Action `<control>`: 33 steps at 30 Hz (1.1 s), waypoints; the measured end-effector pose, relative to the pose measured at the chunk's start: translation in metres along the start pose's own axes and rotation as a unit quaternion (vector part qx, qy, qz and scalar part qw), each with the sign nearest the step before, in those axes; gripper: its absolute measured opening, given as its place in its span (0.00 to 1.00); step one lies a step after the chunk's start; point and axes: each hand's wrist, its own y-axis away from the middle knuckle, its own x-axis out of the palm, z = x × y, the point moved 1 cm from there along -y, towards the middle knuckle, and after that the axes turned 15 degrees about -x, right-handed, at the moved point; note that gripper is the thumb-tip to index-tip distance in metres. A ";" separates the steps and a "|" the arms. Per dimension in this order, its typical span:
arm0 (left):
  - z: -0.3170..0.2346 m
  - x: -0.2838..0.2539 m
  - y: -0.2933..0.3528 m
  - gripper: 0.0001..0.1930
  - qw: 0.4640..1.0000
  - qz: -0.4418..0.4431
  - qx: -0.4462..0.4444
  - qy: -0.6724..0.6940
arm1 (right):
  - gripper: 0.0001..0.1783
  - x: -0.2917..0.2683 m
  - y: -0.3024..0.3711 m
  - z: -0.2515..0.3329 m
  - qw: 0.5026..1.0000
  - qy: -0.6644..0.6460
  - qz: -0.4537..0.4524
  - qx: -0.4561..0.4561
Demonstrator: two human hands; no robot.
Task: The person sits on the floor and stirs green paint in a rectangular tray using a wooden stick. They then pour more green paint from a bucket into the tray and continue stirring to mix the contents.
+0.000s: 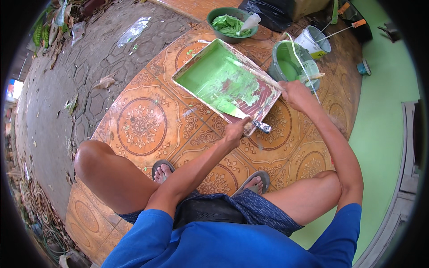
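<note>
A paint tray (264, 77), its rim crusted with dried paint, is tilted in front of me with wet green paint pooled toward its far left end. My left hand (236, 133) is closed on the near edge, thumb on top. My right hand (297, 95) grips the right corner, its fingers partly hidden. A putty knife (230, 109) with a green-smeared blade lies across the near rim beside my left thumb; its dark, paint-spotted handle sticks out to the right. Whether the left fingers also pin the knife, I cannot tell.
Behind the tray's right side is a bucket (273, 67) of green paint with a brush (311, 77) across it. Farther back stand a white pail (308, 41) and a dark green basin (214, 30) holding green plastic. A green wall (380, 147) rises at right; paving (85, 96) lies left.
</note>
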 end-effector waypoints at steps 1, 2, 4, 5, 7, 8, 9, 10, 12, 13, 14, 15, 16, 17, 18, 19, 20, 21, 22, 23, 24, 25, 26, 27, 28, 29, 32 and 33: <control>0.000 0.005 0.002 0.26 1.000 0.008 -0.003 0.000 | 0.20 0.005 0.003 -0.010 1.000 -0.014 -0.007 -0.015; 0.000 0.010 0.004 0.23 1.000 0.016 -0.006 0.000 | 0.19 0.009 0.006 -0.020 0.999 -0.027 -0.013 -0.030; 0.000 0.009 0.004 0.19 1.000 0.014 -0.005 0.001 | 0.19 0.005 0.005 -0.014 0.999 -0.028 -0.010 -0.020; 0.000 0.008 0.004 0.19 1.000 0.009 -0.002 0.001 | 0.19 0.003 0.005 -0.010 0.999 -0.028 -0.008 -0.015; 0.001 0.007 0.001 0.19 1.000 0.004 0.000 0.000 | 0.19 0.001 0.003 -0.003 1.000 -0.008 -0.001 -0.004; 0.001 0.006 0.000 0.19 1.000 0.004 0.000 0.000 | 0.19 0.001 0.002 -0.002 1.000 0.002 0.002 0.001; 0.001 0.006 -0.002 0.19 1.000 0.005 0.001 0.000 | 0.19 0.002 0.002 -0.004 1.000 -0.017 0.003 -0.016; 0.002 0.006 -0.004 0.19 1.000 0.006 -0.002 0.003 | 0.18 0.005 0.002 -0.008 0.999 -0.036 0.004 -0.033; 0.002 0.005 -0.006 0.19 1.000 0.008 -0.009 0.010 | 0.18 0.006 0.002 -0.008 0.998 -0.050 0.000 -0.047; 0.002 0.004 -0.007 0.19 1.000 -0.004 -0.013 0.005 | 0.18 0.004 0.001 -0.004 0.998 -0.044 -0.005 -0.045; 0.001 0.002 -0.008 0.19 1.000 -0.016 -0.016 0.001 | 0.18 0.004 0.000 -0.001 0.998 -0.039 -0.011 -0.043; 0.000 0.005 -0.005 0.19 0.999 -0.024 -0.022 -0.006 | 0.18 0.006 0.001 -0.002 0.999 -0.036 -0.003 -0.037; 0.000 0.008 -0.001 0.19 1.000 -0.007 -0.020 -0.002 | 0.18 0.009 0.003 -0.004 0.999 -0.032 0.004 -0.032; 0.001 0.010 0.003 0.19 1.000 0.010 -0.018 0.003 | 0.18 0.011 0.004 -0.006 0.999 -0.029 0.012 -0.027; 0.000 0.009 0.006 0.19 1.000 0.024 -0.013 0.009 | 0.18 0.012 0.003 -0.006 0.998 -0.037 0.006 -0.055; 0.000 0.008 0.004 0.19 1.000 0.012 -0.017 0.006 | 0.18 0.012 0.003 -0.007 0.996 -0.044 0.001 -0.082; -0.002 0.007 0.003 0.19 1.000 0.000 -0.021 0.002 | 0.18 0.012 0.002 -0.007 0.993 -0.052 -0.005 -0.109; -0.003 0.008 0.003 0.19 1.000 -0.010 -0.026 -0.002 | 0.18 0.010 0.003 -0.005 0.994 -0.055 -0.001 -0.091; -0.003 0.009 0.004 0.19 1.000 -0.012 -0.027 -0.006 | 0.18 0.007 0.003 -0.003 0.996 -0.059 0.003 -0.073; -0.002 0.010 0.005 0.19 0.999 -0.013 -0.028 -0.010 | 0.18 0.006 0.004 -0.001 0.997 -0.062 0.007 -0.054; -0.003 0.008 0.005 0.19 0.999 -0.017 -0.027 -0.013 | 0.18 0.007 0.004 0.000 0.997 -0.056 0.012 -0.051; -0.002 0.006 0.001 0.20 1.000 -0.015 -0.020 -0.009 | 0.18 0.009 0.003 0.001 0.997 -0.051 0.017 -0.048; 0.000 0.005 -0.002 0.20 1.000 -0.013 -0.014 -0.004 | 0.19 0.010 0.002 0.002 0.998 -0.046 0.023 -0.044; 0.000 0.004 -0.003 0.21 1.000 -0.010 -0.008 0.000 | 0.19 0.010 0.002 0.003 0.996 -0.059 0.018 -0.069; 0.000 0.004 -0.004 0.21 1.000 -0.010 -0.008 -0.002 | 0.19 0.009 0.001 0.003 0.993 -0.073 0.012 -0.095; 0.000 0.003 -0.005 0.22 1.000 -0.010 -0.008 -0.004 | 0.19 0.009 0.001 0.004 0.989 -0.086 0.007 -0.120; -0.001 0.011 0.003 0.23 1.000 -0.004 -0.021 -0.019 | 0.19 0.019 0.005 -0.003 0.993 -0.045 -0.018 -0.108; -0.002 0.011 0.006 0.23 0.999 -0.005 -0.026 -0.024 | 0.19 0.015 0.005 0.002 0.994 -0.060 0.005 -0.092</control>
